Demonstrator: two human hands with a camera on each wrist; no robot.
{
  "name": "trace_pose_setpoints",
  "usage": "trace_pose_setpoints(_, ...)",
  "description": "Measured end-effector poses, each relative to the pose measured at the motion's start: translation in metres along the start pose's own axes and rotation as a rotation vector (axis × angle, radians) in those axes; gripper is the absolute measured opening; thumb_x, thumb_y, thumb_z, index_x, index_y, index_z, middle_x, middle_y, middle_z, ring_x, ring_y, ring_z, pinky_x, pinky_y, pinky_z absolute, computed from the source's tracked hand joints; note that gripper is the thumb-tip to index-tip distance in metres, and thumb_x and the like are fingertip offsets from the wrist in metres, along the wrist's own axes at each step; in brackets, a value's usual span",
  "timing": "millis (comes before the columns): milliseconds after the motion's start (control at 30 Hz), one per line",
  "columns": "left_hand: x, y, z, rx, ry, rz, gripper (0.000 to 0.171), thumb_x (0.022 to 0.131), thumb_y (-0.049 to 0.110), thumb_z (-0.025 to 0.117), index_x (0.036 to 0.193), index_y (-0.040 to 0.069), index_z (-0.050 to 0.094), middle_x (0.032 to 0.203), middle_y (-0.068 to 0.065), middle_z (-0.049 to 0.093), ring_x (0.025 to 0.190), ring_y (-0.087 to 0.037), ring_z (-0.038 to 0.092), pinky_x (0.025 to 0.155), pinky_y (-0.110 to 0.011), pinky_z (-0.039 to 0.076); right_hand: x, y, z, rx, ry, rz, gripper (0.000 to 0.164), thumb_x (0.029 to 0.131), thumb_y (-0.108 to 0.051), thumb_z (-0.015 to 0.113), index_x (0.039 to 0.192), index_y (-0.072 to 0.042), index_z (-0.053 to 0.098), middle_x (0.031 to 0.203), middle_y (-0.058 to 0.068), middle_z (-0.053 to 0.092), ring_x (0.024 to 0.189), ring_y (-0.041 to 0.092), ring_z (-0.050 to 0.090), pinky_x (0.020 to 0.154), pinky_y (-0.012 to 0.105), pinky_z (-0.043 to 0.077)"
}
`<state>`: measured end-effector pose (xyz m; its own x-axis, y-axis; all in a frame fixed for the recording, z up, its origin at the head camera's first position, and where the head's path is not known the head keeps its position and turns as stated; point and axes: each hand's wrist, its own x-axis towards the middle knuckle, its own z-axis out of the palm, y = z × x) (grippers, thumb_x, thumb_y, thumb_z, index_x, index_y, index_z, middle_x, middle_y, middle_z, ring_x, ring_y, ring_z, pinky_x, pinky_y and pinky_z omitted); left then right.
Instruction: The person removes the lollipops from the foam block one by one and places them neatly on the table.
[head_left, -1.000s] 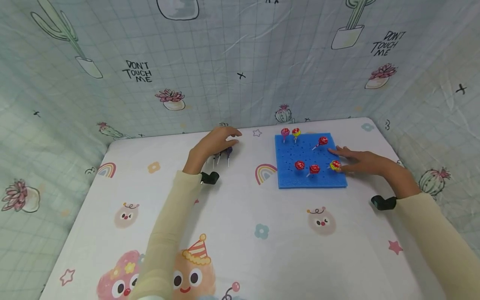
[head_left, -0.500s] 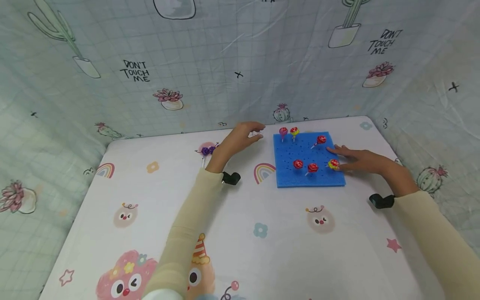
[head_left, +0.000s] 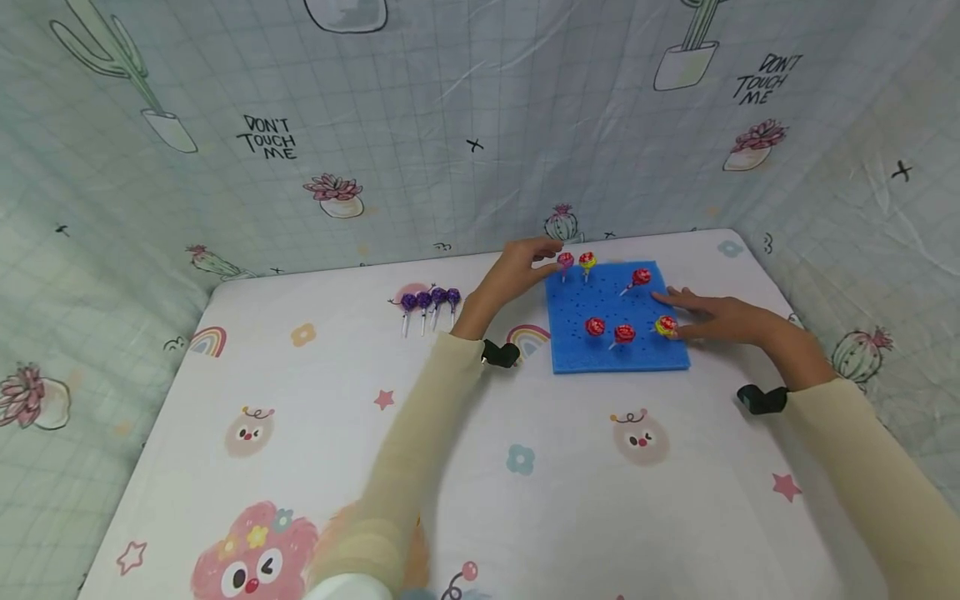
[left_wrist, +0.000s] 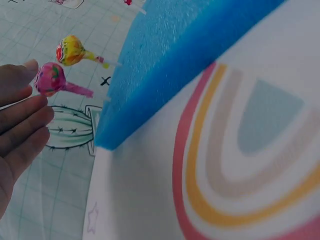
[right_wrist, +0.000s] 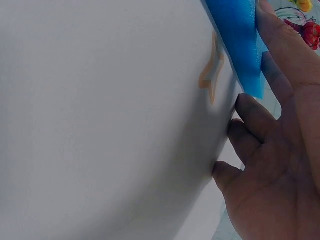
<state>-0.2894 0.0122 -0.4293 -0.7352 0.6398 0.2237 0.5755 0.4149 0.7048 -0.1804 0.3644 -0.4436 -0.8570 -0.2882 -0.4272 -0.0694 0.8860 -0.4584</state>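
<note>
My left hand (head_left: 519,271) is at the far left corner of the blue foam board (head_left: 570,356), its thumb and fingers spread around the near side of a pink lollipop (head_left: 566,261). In the left wrist view the thumb tip lies close beside the pink lollipop's head (left_wrist: 51,79); whether they touch I cannot tell. A yellow lollipop (head_left: 587,260) stands just right of it. My right hand (head_left: 723,320) rests at the board's right edge with fingers extended, its thumb near a yellow-and-red lollipop (head_left: 666,326). The board has many small holes, with the lollipop sticks standing in it.
Several purple lollipops (head_left: 438,297) lie in a row on the table (head_left: 570,508) left of the board. On the board, red lollipops stand, one (head_left: 641,277) leaning at the back right, others (head_left: 624,334) towards the front. A patterned cloth (head_left: 420,125) hangs behind the table.
My left hand has moved right, away from the purple lollipops, to the pink lollipop at the board's corner. The purple lollipops are now uncovered. My right hand stays at the board's edge.
</note>
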Motion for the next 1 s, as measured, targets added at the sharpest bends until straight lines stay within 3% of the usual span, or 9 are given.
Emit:
trace_pose_setpoints(333, 0.012, 0.004, 0.015, 0.009, 0.000, -0.076, 0.035, 0.098, 0.020, 0.070, 0.130, 0.008, 0.068, 0.126, -0.006, 0.069, 0.114, -0.016, 0.066, 0.098, -0.022, 0.053, 0.001, -0.002, -0.001, 0.006, -0.007, 0.000, 0.087, 0.094, -0.052, 0.067, 0.162, -0.018, 0.025, 0.166, 0.028, 0.009, 0.149, 0.056, 0.006, 0.108, 0.082, 0.010)
trace_pose_setpoints(500, 0.014, 0.004, 0.023, -0.007, 0.035, -0.089, 0.031, 0.097, 0.019, 0.070, 0.126, 0.009, 0.070, 0.120, -0.005, 0.071, 0.107, -0.014, 0.067, 0.093, -0.018, 0.053, 0.001, -0.001, -0.001, 0.000, -0.010, 0.002, 0.086, 0.094, -0.051, 0.067, 0.162, -0.018, 0.025, 0.166, 0.028, 0.009, 0.149, 0.055, 0.006, 0.108, 0.082, 0.011)
trace_pose_setpoints(1000, 0.015, 0.002, 0.029, -0.055, 0.098, -0.130, 0.032, 0.095, 0.024, 0.071, 0.125, 0.014, 0.072, 0.121, -0.001, 0.072, 0.111, -0.013, 0.066, 0.094, -0.018, 0.052, -0.003, -0.002, -0.003, 0.007, -0.007, -0.013, 0.085, 0.095, -0.048, 0.067, 0.162, -0.017, 0.026, 0.165, 0.029, 0.010, 0.149, 0.055, 0.005, 0.108, 0.082, 0.010)
